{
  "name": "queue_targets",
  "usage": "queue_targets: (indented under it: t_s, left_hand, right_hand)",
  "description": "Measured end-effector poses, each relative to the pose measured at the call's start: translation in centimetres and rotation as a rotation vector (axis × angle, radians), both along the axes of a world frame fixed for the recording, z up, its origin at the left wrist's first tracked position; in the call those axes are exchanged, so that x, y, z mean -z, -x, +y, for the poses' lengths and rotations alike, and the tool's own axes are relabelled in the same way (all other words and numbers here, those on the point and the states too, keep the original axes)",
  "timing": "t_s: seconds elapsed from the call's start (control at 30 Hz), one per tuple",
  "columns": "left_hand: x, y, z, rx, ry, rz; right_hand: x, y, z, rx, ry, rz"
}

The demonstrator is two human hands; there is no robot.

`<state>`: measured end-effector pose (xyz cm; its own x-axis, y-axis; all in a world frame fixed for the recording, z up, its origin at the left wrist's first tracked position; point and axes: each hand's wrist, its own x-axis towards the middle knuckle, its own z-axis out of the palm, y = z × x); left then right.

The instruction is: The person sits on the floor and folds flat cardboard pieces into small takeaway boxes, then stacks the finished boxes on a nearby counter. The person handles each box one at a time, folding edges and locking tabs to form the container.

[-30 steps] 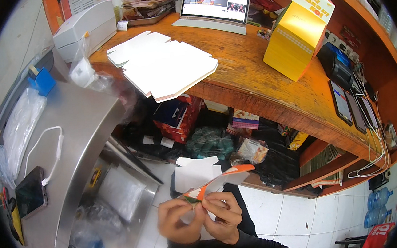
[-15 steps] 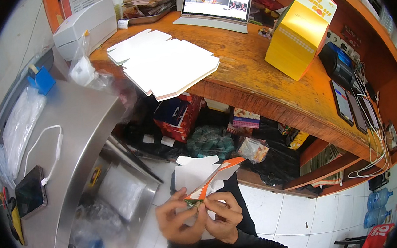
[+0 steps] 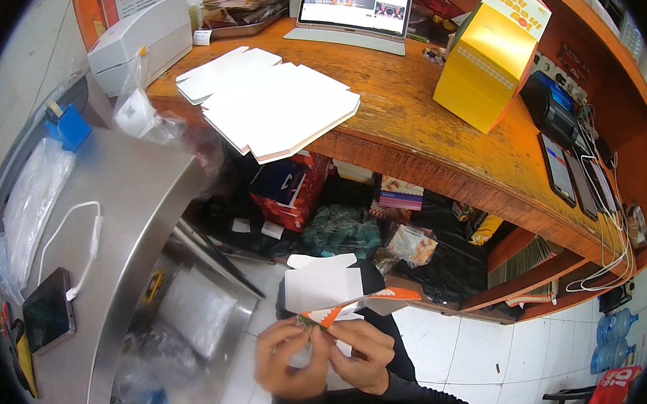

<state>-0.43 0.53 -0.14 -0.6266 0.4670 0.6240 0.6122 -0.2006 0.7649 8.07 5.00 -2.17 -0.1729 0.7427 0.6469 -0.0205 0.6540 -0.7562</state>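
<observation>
A partly folded cardboard box [image 3: 323, 285], white inside and printed orange outside, is held over my lap. Its white panel with rounded flaps stands up on the far side, and an orange printed panel points to the right. My left hand [image 3: 293, 358] pinches the green-and-orange near corner between thumb and fingers. Close beside it, my right hand [image 3: 362, 352] grips the same near edge, thumb against the card. The fingertips of both hands almost meet at that corner. Part of the box's underside is hidden by my hands.
Flat white box blanks [image 3: 277, 106] lie stacked on the worn wooden desk [image 3: 401, 118]. A yellow box [image 3: 485, 65], a tablet [image 3: 352, 3] and phones [image 3: 557, 168] with cables share it. A steel counter [image 3: 124, 169] at left holds another phone [image 3: 48, 311]. Packed goods fill the space under the desk.
The orange panel has tipped down and to the right, exposing more of the white panel behind. Both hands keep their pinch at the near corner, with fingers slightly shifted.
</observation>
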Motion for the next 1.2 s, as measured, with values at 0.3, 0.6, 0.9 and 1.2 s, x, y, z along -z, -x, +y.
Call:
queue_targets:
  t_s: [0.3,0.6,0.9,1.2]
  left_hand:
    - [0.1,0.6,-0.3,-0.088,-0.022,0.002]
    - [-0.2,1.7,-0.4,0.171,0.010,-0.031]
    - [-0.5,1.2,-0.2,0.101,0.035,0.023]
    - [-0.8,1.9,-0.1,0.224,0.055,-0.062]
  right_hand:
    - [0.2,0.8,-0.4,0.008,-0.106,-0.039]
    - [-0.8,0.2,-0.6,0.051,-0.010,-0.030]
    - [-1.0,0.2,-0.1,0.009,0.028,0.009]
    - [-0.6,0.2,0.1,-0.025,0.050,0.049]
